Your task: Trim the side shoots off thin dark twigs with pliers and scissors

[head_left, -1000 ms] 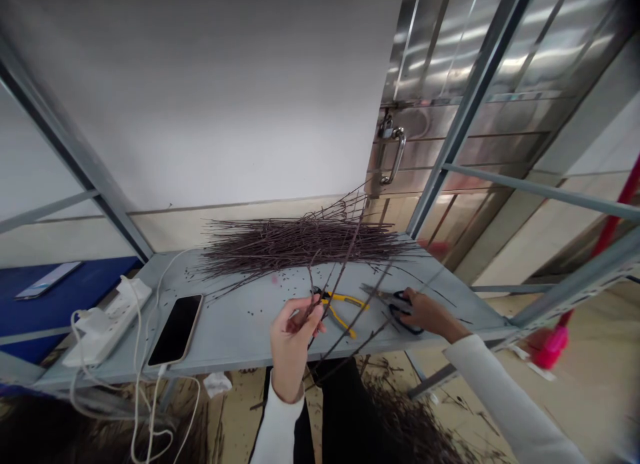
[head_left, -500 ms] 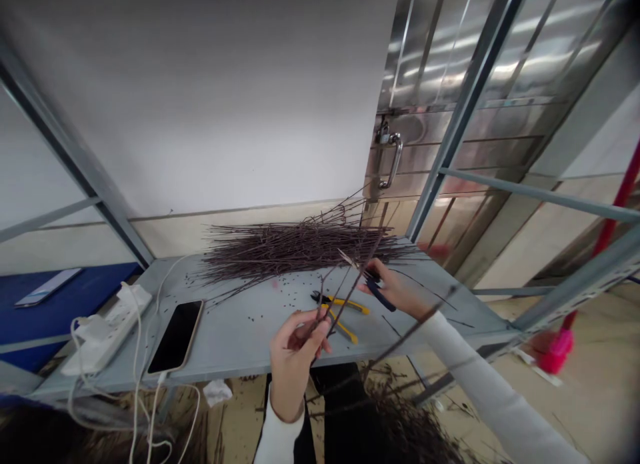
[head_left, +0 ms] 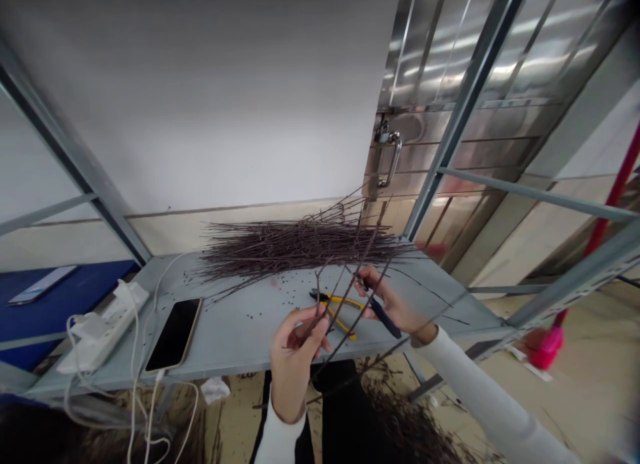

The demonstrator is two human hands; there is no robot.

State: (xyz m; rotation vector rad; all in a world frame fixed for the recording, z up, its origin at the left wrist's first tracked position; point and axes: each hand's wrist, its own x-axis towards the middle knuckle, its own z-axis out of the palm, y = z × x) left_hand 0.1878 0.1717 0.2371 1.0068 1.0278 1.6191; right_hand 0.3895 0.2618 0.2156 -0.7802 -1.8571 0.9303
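Observation:
My left hand is closed around a thin, dark, forked twig whose branches fan up to the right. My right hand grips a pair of shears with dark blue handles. Its fingertips are beside the twig's branches; the blades are partly hidden there, and I cannot tell whether they touch the wood. Below the twig, yellow-handled cutting pliers lie with their handles spread on the grey shelf. Behind both hands lies a wide heap of dark twigs.
A phone with a charging cable lies at the left, next to a white power strip. Small cut bits dot the shelf. Grey metal posts stand at both sides. More twigs lie below, near my legs.
My right hand has drawn slightly down with the shears, and their blades, earlier pointing up-left among the branches, are now lower and less visible. The twig has shifted a little; my left hand stays put.

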